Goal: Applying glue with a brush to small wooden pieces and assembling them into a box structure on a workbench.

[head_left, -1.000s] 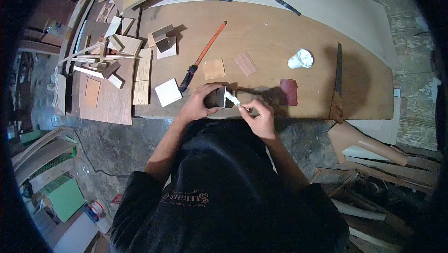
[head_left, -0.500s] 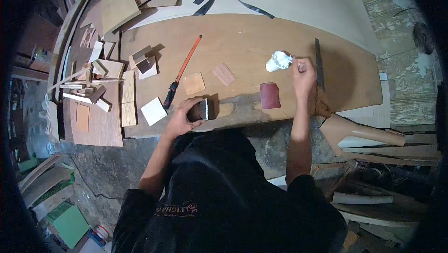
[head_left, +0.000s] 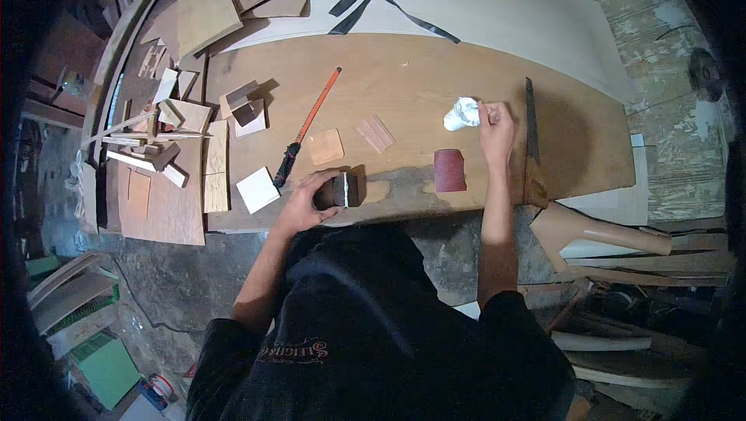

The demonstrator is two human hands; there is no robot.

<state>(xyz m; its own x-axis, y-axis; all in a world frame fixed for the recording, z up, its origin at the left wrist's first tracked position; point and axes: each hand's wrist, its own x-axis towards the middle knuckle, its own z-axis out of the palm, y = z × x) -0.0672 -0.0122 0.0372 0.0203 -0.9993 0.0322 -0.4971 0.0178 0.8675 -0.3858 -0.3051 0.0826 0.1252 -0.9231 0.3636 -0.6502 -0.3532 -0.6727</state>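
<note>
The left hand (head_left: 305, 202) grips the dark block (head_left: 339, 189) while the right hand (head_left: 495, 127) pinches the white rag (head_left: 461, 113), probably for wiping the block next.

The single head-worn camera looked almost straight down from above the person, whose dark-clothed shoulders filled the near lower middle, while the brown wooden board (head_left: 420, 102) stretched left to right across the centre and a pale sheet (head_left: 497, 1) lay at the far top. It sat well above the work, so things on the board showed small, with the left hand (head_left: 307, 203) near and the right hand (head_left: 496, 127) farther. The fisheye lens bent straight edges and left the rim black.
</note>
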